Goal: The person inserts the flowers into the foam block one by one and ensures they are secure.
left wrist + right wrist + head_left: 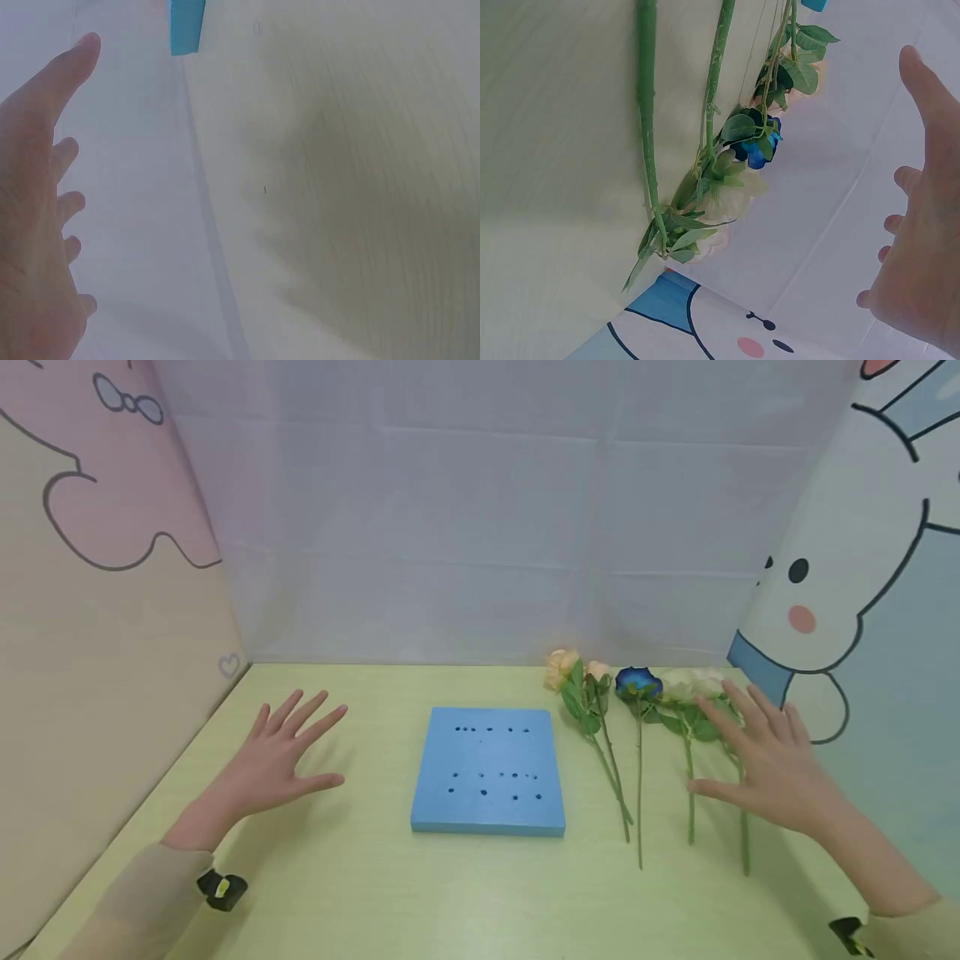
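Note:
My left hand [276, 758] hovers over the left part of the table with its fingers spread, holding nothing. My right hand [772, 760], also spread and holding nothing, is above the white roses [678, 689] and hides part of their leaves and stems. A blue rose [638, 682] lies left of it, its long stem pointing toward me. Farther left, two peach roses [561, 668] lie with their stems crossing near the bottom. Between the hands sits a flat blue foam block [487, 752] with rows of small holes in its top. In the right wrist view, the green stems [646, 97] run beside the open palm.
The pale green table [360, 893] ends at a white cloth backdrop [450, 527]. Cartoon-printed panels stand at the left [112, 610] and right [892, 693]. Black wrist straps [222, 890] sit at both sleeves.

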Demonstrator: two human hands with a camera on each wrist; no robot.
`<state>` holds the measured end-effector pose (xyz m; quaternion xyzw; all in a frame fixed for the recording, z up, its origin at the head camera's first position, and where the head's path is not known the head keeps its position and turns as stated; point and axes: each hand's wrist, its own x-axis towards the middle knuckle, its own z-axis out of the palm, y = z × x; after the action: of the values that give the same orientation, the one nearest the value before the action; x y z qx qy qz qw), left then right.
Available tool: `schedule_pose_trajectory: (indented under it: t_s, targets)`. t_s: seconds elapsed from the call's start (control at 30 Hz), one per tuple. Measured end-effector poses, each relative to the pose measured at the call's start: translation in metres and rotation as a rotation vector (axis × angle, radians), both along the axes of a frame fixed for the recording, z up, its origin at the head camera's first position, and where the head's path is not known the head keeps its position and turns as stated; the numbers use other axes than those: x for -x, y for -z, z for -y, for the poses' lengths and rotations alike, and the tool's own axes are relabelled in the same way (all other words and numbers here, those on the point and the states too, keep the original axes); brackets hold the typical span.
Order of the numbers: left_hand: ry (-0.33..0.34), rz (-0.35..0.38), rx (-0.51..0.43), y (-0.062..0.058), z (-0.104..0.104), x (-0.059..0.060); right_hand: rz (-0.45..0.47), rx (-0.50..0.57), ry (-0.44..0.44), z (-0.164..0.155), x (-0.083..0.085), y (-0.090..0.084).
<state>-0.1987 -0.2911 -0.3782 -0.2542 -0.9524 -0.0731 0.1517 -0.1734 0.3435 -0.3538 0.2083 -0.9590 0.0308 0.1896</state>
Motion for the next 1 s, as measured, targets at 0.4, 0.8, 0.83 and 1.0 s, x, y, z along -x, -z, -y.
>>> schedule_pose_trajectory:
  t_s: [0.4, 0.8, 0.83, 1.0]
  targets:
    - [0.003, 0.117, -0.041, 0.004, -0.019, -0.003, 0.025, 0.033, 0.035, -0.01, -0.001, 0.003]
    - [0.028, 0.194, -0.129, 0.014, -0.041, -0.005, 0.05, 0.062, 0.073, -0.026, -0.001, 0.014]
    - [0.026, 0.208, -0.142, 0.016, -0.043, -0.006, 0.05, 0.068, 0.077, -0.028, 0.0, 0.015]
    - [0.011, 0.282, -0.233, 0.025, -0.052, -0.008, 0.054, 0.089, 0.088, -0.033, 0.0, 0.02]
